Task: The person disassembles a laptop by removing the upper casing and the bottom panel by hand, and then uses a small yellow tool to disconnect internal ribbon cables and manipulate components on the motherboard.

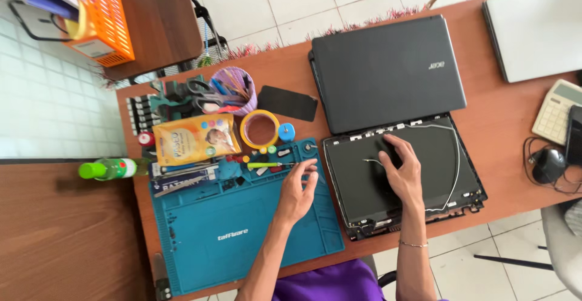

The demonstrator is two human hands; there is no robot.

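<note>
From the head view, we rest our right hand, fingers spread flat, on the black opened laptop lid panel near the brown wooden table's front edge. Our left hand pinches the tip of a green-handled screwdriver at the blue silicone repair mat's upper edge. The mat's lower area lies bare.

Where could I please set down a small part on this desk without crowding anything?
The lower half of the blue repair mat, below the left hand, is bare. So is the desk strip between the closed black laptop and the calculator. The mat's top edge near the tape roll is crowded.
</note>
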